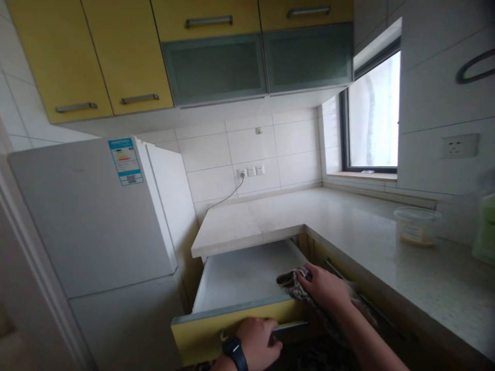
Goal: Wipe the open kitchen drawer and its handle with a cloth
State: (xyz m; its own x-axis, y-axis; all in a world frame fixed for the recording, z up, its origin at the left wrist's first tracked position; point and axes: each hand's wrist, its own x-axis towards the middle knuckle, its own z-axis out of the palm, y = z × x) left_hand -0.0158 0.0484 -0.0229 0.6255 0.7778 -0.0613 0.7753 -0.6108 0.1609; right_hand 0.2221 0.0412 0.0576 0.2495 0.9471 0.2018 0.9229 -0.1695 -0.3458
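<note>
A yellow-fronted drawer [240, 275] is pulled out from under the counter, and its pale inside shows. At its front, my left hand [258, 340], with a dark watch [235, 352] on the wrist, has its fingers wrapped round the metal drawer handle [290, 325]. My right hand [325, 286] grips a dark patterned cloth [296, 282] over the drawer's right front corner. Part of the cloth hangs below that hand, blurred and partly behind the forearm.
A white fridge [93, 216] stands left of the drawer. The pale L-shaped countertop [348, 221] runs along the back and right, bearing a clear plastic tub [416, 226] and a green bottle [486, 226]. Yellow wall cabinets [209, 15] hang above. A window [373, 111] is at right.
</note>
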